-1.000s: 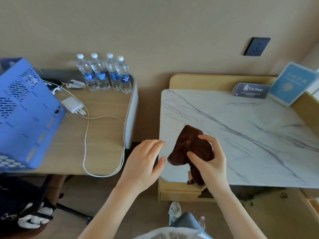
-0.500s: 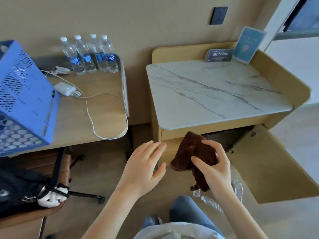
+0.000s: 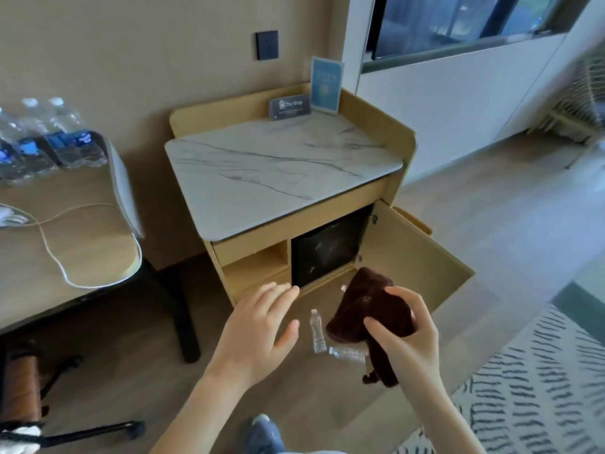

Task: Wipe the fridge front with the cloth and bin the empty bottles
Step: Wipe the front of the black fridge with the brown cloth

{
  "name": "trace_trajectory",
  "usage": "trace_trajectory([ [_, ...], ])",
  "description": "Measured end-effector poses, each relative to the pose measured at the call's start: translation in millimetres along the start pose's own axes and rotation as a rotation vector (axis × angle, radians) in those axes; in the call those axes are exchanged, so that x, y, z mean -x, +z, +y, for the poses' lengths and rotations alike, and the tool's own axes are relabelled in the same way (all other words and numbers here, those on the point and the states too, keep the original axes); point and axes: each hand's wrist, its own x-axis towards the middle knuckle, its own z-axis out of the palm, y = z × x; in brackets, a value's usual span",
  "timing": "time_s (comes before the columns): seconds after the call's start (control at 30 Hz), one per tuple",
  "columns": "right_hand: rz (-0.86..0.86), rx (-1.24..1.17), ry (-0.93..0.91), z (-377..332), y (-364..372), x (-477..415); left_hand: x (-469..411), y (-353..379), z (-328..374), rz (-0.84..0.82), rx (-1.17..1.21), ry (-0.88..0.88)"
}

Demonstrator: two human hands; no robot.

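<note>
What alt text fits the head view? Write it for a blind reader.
The right hand holds a brown cloth before an open cabinet with a black mini fridge inside, while the empty left hand hovers open. Two clear plastic bottles lie on the wooden floor below the hands.

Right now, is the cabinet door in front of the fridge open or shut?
Open. The cabinet door is swung out to the right, leaving the black fridge front uncovered inside the cabinet.
</note>
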Motion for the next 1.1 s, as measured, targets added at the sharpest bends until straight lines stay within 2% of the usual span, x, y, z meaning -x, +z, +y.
trace_trajectory([
  [0.23,0.078,0.004,0.072,23,-141,51,14,57,129,-0.033,0.091,0.097],
  [0.43,0.139,-0.015,0.1,27,-207,63,19,76,195,-0.058,0.115,0.149],
  [0.73,0.091,-0.018,0.098,39,-218,0,-29,91,194,-0.036,0.069,0.099],
  [1.1,-0.022,0.049,0.062,40,-189,-164,-164,114,142,0.045,0.069,-0.073],
])
